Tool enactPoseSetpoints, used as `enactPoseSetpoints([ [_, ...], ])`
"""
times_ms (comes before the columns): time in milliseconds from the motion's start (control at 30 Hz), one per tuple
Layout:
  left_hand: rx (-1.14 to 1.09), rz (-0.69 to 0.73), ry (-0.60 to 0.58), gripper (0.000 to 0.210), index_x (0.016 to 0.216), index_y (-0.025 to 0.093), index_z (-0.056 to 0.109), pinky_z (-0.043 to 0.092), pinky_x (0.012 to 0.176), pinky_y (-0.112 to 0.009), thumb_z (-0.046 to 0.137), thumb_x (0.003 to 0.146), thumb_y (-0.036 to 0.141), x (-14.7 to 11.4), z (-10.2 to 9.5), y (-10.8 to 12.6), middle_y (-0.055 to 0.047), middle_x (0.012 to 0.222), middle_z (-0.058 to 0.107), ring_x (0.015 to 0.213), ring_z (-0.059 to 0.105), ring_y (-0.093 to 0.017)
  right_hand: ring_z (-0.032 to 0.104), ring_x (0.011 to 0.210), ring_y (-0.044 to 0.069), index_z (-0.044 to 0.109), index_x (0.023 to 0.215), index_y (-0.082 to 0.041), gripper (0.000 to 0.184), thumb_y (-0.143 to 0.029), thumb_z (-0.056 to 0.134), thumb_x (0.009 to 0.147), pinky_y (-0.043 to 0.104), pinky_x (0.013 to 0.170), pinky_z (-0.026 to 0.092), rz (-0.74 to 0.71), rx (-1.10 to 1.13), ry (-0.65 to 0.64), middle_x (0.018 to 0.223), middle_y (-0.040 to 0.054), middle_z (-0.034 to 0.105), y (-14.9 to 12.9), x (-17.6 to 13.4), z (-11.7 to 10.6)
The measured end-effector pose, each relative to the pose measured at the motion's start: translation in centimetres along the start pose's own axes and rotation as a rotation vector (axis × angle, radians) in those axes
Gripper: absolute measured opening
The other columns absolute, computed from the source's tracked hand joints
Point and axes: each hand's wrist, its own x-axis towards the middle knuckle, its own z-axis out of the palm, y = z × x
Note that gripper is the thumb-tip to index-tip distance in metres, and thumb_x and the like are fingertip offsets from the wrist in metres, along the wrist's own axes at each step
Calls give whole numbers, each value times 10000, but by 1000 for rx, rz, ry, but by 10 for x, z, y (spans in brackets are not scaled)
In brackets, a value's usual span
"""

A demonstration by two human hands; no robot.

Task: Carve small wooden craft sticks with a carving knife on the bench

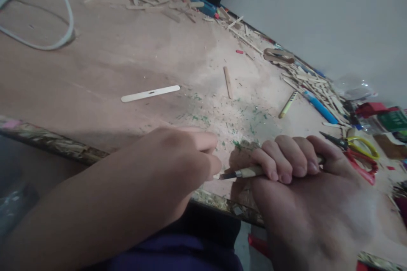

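Two bare hands work close together above the near edge of a pale brown wooden tabletop [95,67]. The right hand [286,169] is clamped around a slim carving tool with a pale handle and dark tip [251,172], its fingers curled over the handle and the tip pointing at the left hand [187,156]. The left hand's fingers are bent inward; a small pale sliver [216,176] shows beside its thumb, at the tool's tip, but whether they grip it I cannot tell.

Readable lettering is scarce. A clear plastic bottle with a green label [393,120], at the right, bears pale characters too blurred to read. A long pale wooden stick with rounded ends [136,97] has a dark mark at its middle, too small to identify. A slim yellowish stick with black-and-white markings [288,106] lies near a bright blue tube [321,108], on which I can make out no text. Green shavings [237,144] are scattered beyond the hands. Yellow-handled pliers [362,147] lie just beside red handles [369,175], near the right hand.
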Motion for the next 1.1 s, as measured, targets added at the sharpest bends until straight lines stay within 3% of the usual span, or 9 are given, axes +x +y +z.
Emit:
enactPoseSetpoints([
  [167, 9, -8, -9, 376, 818, 245, 602, 322, 619, -367, 635, 841, -128, -2, -2, 2, 51, 795, 605, 643, 523, -160, 331, 422, 85, 196, 726, -316, 575, -106, 708, 881, 223, 411, 439, 2, -48, -41, 558, -125, 281, -4, -2, -4],
  [333, -14, -2, -18, 380, 822, 235, 651, 341, 631, -351, 646, 838, -144, -2, -3, 1, 49, 805, 634, 665, 549, -154, 319, 431, 68, 155, 685, -312, 798, -87, 914, 792, 228, 414, 436, -27, -190, -227, 552, -140, 259, -12, -1, 7],
  [400, 14, 7, -6, 375, 809, 234, 671, 370, 677, -352, 643, 850, -138, -2, -2, -2, 34, 832, 661, 714, 566, -171, 272, 421, 69, 153, 628, -294, 836, -172, 913, 954, 245, 412, 403, -10, -263, -315, 517, -131, 231, -16, -4, 12],
  [500, 48, 11, 13, 367, 832, 236, 713, 410, 739, -356, 626, 890, -117, -2, 0, -4, 4, 957, 727, 833, 620, -199, 196, 408, 106, 171, 600, -267, 809, -373, 604, 1274, 313, 422, 403, -5, -320, -364, 500, -101, 202, -21, -12, 15],
  [600, 37, -38, 39, 350, 956, 240, 773, 440, 735, -347, 600, 960, -65, -1, -1, -4, -22, 1117, 756, 919, 679, -203, 298, 426, 145, 241, 665, -254, 730, -469, 464, 1326, 365, 475, 486, -89, -370, -336, 557, -75, 290, -27, -18, 15],
  [667, 37, -85, 54, 296, 978, 242, 787, 442, 729, -357, 621, 1016, 0, 0, -2, -3, -27, 1093, 745, 900, 678, -212, 328, 466, 140, 326, 696, -236, 680, -420, 615, 1282, 355, 516, 490, -110, -434, -365, 598, -75, 340, -29, -17, 15],
  [800, 52, -66, 22, 286, 903, 239, 776, 418, 729, -367, 685, 960, -26, 1, -4, 0, -14, 961, 715, 852, 633, -228, 332, 535, 129, 377, 701, -216, 640, -306, 939, 992, 331, 588, 450, -16, -594, -586, 601, -69, 303, -28, -12, 18],
  [867, 66, -24, 16, 313, 868, 231, 757, 422, 744, -366, 686, 904, -72, 1, -4, 0, -15, 941, 704, 861, 624, -234, 335, 527, 124, 365, 699, -225, 637, -279, 962, 914, 331, 581, 452, -5, -643, -594, 595, -73, 290, -26, -10, 19],
  [1100, 86, -15, 37, 342, 805, 232, 726, 396, 710, -368, 637, 849, -95, 1, -2, 0, -16, 904, 681, 810, 580, -228, 366, 525, 156, 375, 613, -235, 658, -381, 954, 889, 378, 566, 463, 39, -722, -510, 538, -52, 260, -25, -10, 21],
])
